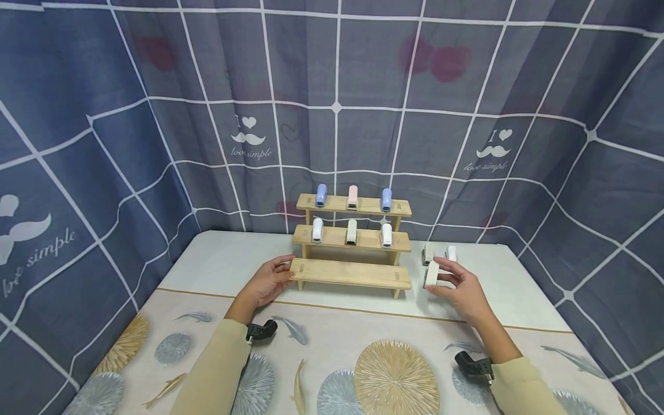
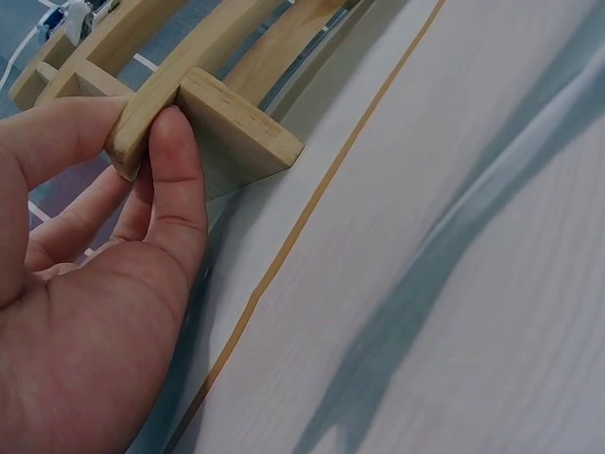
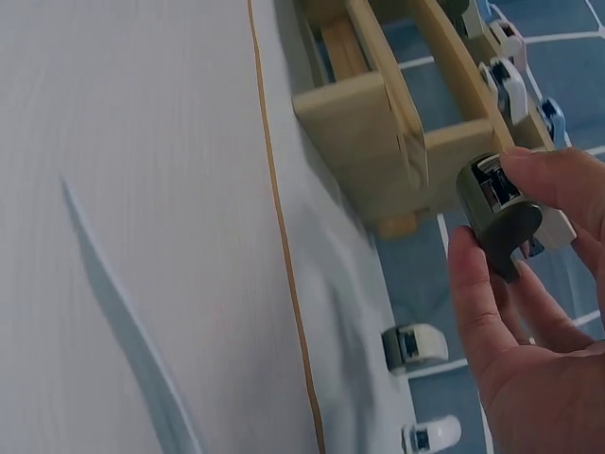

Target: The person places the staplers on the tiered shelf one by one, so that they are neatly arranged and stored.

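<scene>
A three-step wooden display stand (image 1: 350,271) stands on the table, and my left hand (image 1: 267,282) pinches the left end of its lowest shelf. In the left wrist view the thumb (image 2: 177,156) lies under the board and a finger on top. My right hand (image 1: 461,288) holds a pale mini stapler (image 1: 431,274) between thumb and fingers, just right of the stand. Its rounded dark green-grey end (image 3: 510,222) faces the right wrist camera. Behind it are a pale greenish stapler (image 3: 416,347) and a white stapler (image 3: 435,435) on the table.
Blue, pink and blue staplers line the top shelf (image 1: 368,204); white, pale green and white ones line the middle shelf (image 1: 334,236). The lowest shelf is bare. A grid-patterned curtain (image 1: 373,138) surrounds the table's back and sides. A patterned cloth (image 1: 290,392) covers the front.
</scene>
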Demonstrator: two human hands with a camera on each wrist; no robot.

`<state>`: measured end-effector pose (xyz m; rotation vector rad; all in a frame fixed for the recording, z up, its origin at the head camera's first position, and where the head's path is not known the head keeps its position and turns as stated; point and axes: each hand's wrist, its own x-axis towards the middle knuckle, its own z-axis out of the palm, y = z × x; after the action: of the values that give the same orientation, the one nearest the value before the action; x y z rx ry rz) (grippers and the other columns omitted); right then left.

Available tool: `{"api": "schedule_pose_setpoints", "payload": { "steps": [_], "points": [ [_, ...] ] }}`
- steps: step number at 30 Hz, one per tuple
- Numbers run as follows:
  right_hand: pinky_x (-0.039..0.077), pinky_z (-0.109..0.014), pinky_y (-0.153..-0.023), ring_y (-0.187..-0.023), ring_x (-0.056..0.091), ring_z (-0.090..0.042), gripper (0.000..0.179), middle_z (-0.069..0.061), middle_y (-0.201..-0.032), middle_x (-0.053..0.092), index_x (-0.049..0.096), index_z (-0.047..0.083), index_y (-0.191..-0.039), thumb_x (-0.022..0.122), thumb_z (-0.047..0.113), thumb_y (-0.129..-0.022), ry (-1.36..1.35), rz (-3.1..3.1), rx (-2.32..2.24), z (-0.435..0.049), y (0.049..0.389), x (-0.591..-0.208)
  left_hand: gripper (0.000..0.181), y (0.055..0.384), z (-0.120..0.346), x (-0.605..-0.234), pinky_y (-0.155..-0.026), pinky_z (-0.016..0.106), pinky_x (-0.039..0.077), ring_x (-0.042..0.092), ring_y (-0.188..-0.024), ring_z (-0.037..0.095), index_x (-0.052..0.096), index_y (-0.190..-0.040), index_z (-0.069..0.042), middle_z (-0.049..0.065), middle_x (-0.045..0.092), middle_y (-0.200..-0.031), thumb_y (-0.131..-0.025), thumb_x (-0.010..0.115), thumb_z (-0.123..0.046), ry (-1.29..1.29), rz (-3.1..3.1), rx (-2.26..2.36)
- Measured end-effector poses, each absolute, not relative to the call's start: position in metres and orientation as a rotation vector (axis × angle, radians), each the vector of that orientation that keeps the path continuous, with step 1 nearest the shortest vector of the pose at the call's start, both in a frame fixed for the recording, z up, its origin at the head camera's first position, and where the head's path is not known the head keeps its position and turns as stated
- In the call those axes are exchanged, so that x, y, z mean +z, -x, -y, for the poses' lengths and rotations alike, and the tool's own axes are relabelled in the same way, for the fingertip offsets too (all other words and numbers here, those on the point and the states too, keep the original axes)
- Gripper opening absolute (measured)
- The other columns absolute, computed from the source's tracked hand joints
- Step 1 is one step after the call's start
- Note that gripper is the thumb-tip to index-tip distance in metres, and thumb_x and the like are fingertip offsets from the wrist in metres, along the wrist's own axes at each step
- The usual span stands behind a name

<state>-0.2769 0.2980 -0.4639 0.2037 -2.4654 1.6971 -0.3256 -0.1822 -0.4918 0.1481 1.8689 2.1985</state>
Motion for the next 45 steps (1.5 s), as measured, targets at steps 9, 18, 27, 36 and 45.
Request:
{"api": "schedule_pose_setpoints", "payload": {
  "steps": [9,18,27,36,45],
  "points": [
    [0.058,-0.020,-0.081,-0.110,0.061,-0.002,0.077,-0.016,-0.146,0.054,0.052,0.009,-0.148,0.088,0.013,-0.080,-0.302,2.481,1.723,-0.272,0.273,-0.461,0.066,0.330,0.182,-0.493,-0.082,0.021,0.059,0.065,-0.096,0.011,0.035,-0.155,0.004,0.003,0.061,-0.112,-0.094,0.058,0.012,-0.142,-1.889,2.199],
    [0.060,-0.023,-0.083,-0.109,0.064,-0.007,0.076,-0.018,-0.143,0.056,0.056,0.008,-0.145,0.089,0.010,-0.077,-0.447,2.474,1.829,-0.242,0.277,-0.463,0.063,0.333,0.187,-0.498,-0.086,0.023,0.060,0.068,-0.097,0.009,0.037,-0.154,0.005,0.004,0.065,-0.115,-0.095,0.058,0.011,-0.144,-1.945,2.168],
    [0.062,-0.027,-0.083,-0.110,0.070,-0.016,0.074,-0.023,-0.135,0.062,0.055,0.006,-0.143,0.088,0.005,-0.077,-0.556,2.468,1.940,-0.208,0.282,-0.463,0.064,0.334,0.188,-0.496,-0.087,0.024,0.061,0.069,-0.097,0.010,0.039,-0.154,0.002,0.005,0.064,-0.115,-0.094,0.062,0.009,-0.105,-1.932,2.148],
    [0.062,-0.028,-0.082,-0.113,0.069,-0.028,0.072,-0.025,-0.137,0.061,0.056,0.004,-0.143,0.087,0.004,-0.078,-0.600,2.457,2.053,-0.175,0.292,-0.462,0.065,0.333,0.190,-0.493,-0.090,0.025,0.060,0.068,-0.099,0.010,0.037,-0.155,0.003,0.010,0.062,-0.123,-0.095,0.063,0.006,-0.125,-1.930,2.130],
    [0.062,-0.030,-0.084,-0.111,0.071,-0.029,0.068,-0.019,-0.135,0.065,0.062,0.009,-0.139,0.089,0.006,-0.076,-0.577,2.457,2.071,-0.141,0.299,-0.458,0.065,0.334,0.191,-0.496,-0.089,0.023,0.060,0.068,-0.097,0.009,0.033,-0.155,0.006,0.003,0.065,-0.114,-0.096,0.061,0.008,-0.160,-1.888,2.159]
  ]
}}
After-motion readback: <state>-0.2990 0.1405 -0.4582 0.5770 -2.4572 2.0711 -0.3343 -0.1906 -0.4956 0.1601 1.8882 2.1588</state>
